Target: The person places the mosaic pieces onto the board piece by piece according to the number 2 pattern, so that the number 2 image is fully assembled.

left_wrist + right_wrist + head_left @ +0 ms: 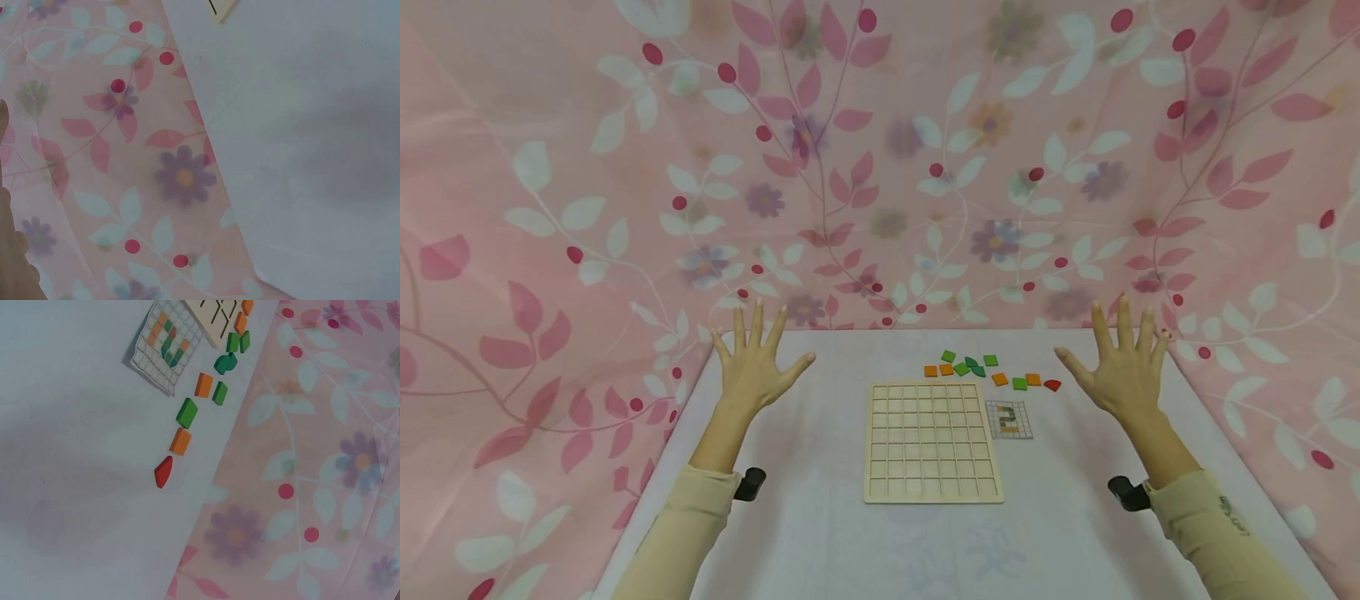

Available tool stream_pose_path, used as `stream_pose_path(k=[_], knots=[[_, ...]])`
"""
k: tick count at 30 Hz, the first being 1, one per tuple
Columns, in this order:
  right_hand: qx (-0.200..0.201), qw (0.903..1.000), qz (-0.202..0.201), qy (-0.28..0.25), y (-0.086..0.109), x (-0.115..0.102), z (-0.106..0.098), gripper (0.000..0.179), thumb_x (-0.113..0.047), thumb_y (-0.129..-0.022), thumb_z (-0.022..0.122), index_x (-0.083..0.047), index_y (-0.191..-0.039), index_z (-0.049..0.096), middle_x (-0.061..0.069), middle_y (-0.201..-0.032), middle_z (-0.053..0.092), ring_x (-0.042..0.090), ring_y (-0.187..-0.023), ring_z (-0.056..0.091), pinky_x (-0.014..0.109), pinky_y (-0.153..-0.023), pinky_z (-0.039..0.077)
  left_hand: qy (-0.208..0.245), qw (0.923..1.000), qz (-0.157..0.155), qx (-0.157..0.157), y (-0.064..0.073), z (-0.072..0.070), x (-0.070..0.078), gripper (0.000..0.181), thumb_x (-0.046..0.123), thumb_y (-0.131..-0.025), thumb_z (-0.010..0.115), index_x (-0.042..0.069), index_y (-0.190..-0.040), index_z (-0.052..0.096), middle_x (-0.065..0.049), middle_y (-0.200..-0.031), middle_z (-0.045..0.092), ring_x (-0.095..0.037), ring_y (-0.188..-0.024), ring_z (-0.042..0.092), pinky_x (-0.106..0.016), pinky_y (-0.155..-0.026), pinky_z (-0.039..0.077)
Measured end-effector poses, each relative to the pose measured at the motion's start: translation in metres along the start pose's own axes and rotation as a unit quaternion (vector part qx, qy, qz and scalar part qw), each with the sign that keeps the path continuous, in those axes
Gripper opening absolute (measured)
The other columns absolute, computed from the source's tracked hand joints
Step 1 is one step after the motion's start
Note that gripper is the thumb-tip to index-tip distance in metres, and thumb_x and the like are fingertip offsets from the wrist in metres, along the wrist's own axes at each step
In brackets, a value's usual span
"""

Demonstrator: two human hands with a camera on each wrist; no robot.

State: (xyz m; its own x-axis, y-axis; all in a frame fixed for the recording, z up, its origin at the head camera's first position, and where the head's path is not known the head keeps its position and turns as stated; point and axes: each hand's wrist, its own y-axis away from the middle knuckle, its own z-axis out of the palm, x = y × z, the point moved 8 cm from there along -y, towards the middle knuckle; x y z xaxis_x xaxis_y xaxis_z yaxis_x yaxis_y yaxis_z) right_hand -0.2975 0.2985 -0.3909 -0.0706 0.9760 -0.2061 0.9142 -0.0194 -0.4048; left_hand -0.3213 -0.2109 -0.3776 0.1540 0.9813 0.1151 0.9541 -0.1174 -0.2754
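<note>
Plainly unoccupied, my left hand [756, 367] and right hand [1116, 371] appear raised over a white desk [820, 467], fingers spread wide, thumbs turned inward, nothing held in either. Between them, nearer my body than the fingertips, sits a gridded wooden board [929, 437], its squares unfilled. A patterned card [1009, 419] lies just beside the board, on the side toward my right fingers. Past the board's far edge, strung out toward my right thumb, are the loose pieces: four orange tiles [1033, 380], four green tiles [1019, 383], two dark green pieces [977, 372] lying close together, and one red piece [1052, 385], the closest of all to that thumb. My left fingers are well apart from every piece.

By my reading, this is the ready stage, ahead of any placing. The next move seems to call for my right fingers to dip inward, narrow to a pinch on one piece and carry it to a square matched against the card, while my left fingers could steady the board. The tiles look thin, so gripping by the edges should serve best.
</note>
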Motion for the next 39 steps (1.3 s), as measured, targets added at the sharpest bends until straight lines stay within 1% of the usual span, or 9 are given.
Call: stream_pose_path(k=[9, 20, 23, 26, 28, 30, 32, 34, 39], knots=[[-0.006, 1.0, 0.0, -0.001, 0.001, 0.0, 0.003, 0.086, -0.068, -0.087, 0.036, -0.025, -0.152, 0.001, 0.011, -0.157, -0.012, 0.041, -0.139, -0.019, 0.065, -0.106, -0.012, -0.003, 1.0, 0.0, 0.0, 0.002, 0.002, -0.002, 0.089, 0.075, -0.083, 0.037, 0.03, -0.152, 0.005, -0.006, -0.158, -0.01, -0.032, -0.14, -0.022, -0.072, -0.102, -0.008], [0.001, 0.9978, -0.019, -0.064, 0.007, -0.004, 0.01, 0.084, -0.058, -0.09, 0.046, -0.014, -0.152, 0.012, 0.027, -0.154, 0.004, 0.053, -0.136, 0.012, 0.069, -0.105, 0.01, 0.015, 0.9998, -0.004, -0.011, 0.003, 0.009, 0.001, 0.089, 0.074, -0.083, 0.038, 0.028, -0.152, 0.006, -0.008, -0.158, -0.01, -0.031, -0.139, -0.025, -0.068, -0.102, -0.017], [-0.006, 0.996, -0.017, -0.088, 0.011, -0.005, 0.015, 0.082, -0.054, -0.09, 0.049, -0.011, -0.152, 0.014, 0.03, -0.152, 0.009, 0.056, -0.132, 0.017, 0.072, -0.101, 0.016, 0.029, 0.9994, -0.005, -0.018, 0.006, 0.016, 0.004, 0.089, 0.073, -0.084, 0.039, 0.026, -0.153, 0.01, -0.011, -0.158, -0.006, -0.034, -0.14, -0.022, -0.069, -0.102, -0.012], [-0.021, 0.9932, -0.013, -0.114, 0.014, -0.003, 0.023, 0.08, -0.048, -0.092, 0.051, -0.01, -0.151, 0.014, 0.033, -0.148, 0.015, 0.059, -0.126, 0.022, 0.075, -0.096, 0.02, 0.062, 0.9973, -0.007, -0.039, 0.01, 0.029, 0.009, 0.088, 0.071, -0.085, 0.04, 0.022, -0.153, 0.013, -0.018, -0.157, 0.004, -0.042, -0.141, -0.009, -0.072, -0.103, 0.002], [-0.025, 0.9898, -0.015, -0.139, 0.015, -0.003, 0.029, 0.078, -0.042, -0.092, 0.054, -0.006, -0.15, 0.017, 0.035, -0.144, 0.021, 0.059, -0.124, 0.025, 0.075, -0.094, 0.022, 0.087, 0.9945, -0.014, -0.057, 0.014, 0.04, 0.013, 0.087, 0.069, -0.086, 0.042, 0.018, -0.152, 0.017, -0.024, -0.15, 0.027, -0.046, -0.138, 0.018, -0.069, -0.101, 0.023], [-0.029, 0.9868, -0.021, -0.158, 0.016, -0.002, 0.037, 0.075, -0.036, -0.092, 0.057, -0.001, -0.148, 0.021, 0.037, -0.14, 0.027, 0.058, -0.122, 0.029, 0.073, -0.094, 0.025, 0.115, 0.9904, -0.025, -0.073, 0.019, 0.052, 0.018, 0.086, 0.066, -0.086, 0.045, 0.014, -0.151, 0.023, -0.029, -0.13, 0.05, -0.047, -0.121, 0.046, -0.061, -0.088, 0.043], [-0.03, 0.9843, -0.024, -0.172, 0.017, -0.001, 0.044, 0.072, -0.031, -0.091, 0.059, 0.004, -0.144, 0.025, 0.038, -0.135, 0.032, 0.056, -0.121, 0.032, 0.071, -0.095, 0.028, 0.135, 0.9873, -0.031, -0.078, 0.024, 0.065, 0.024, 0.083, 0.063, -0.086, 0.049, 0.009, -0.147, 0.031, -0.026, -0.111, 0.063, -0.043, -0.099, 0.061, -0.052, -0.07, 0.052], [-0.032, 0.982, -0.025, -0.185, 0.019, 0.001, 0.052, 0.068, -0.026, -0.091, 0.06, 0.008, -0.141, 0.029, 0.039, -0.13, 0.038, 0.055, -0.117, 0.037, 0.069, -0.093, 0.032, 0.163, 0.9831, -0.031, -0.077, 0.029, 0.079, 0.031, 0.079, 0.058, -0.087, 0.053, 0.006, -0.143, 0.038, -0.023, -0.099, 0.067, -0.039, -0.085, 0.065, -0.046, -0.061, 0.053], [-0.039, 0.9784, -0.019, -0.202, 0.023, 0.002, 0.073, 0.06, -0.016, -0.089, 0.062, 0.01, -0.136, 0.036, 0.039, -0.118, 0.048, 0.05, -0.101, 0.052, 0.063, -0.081, 0.043, 0.25, 0.9671, 0.009, -0.046, 0.041, 0.111, 0.055, 0.059, 0.041, -0.086, 0.064, 0.0, -0.128, 0.053, -0.021, -0.097, 0.069, -0.036, -0.088, 0.066, -0.047, -0.071, 0.054]])
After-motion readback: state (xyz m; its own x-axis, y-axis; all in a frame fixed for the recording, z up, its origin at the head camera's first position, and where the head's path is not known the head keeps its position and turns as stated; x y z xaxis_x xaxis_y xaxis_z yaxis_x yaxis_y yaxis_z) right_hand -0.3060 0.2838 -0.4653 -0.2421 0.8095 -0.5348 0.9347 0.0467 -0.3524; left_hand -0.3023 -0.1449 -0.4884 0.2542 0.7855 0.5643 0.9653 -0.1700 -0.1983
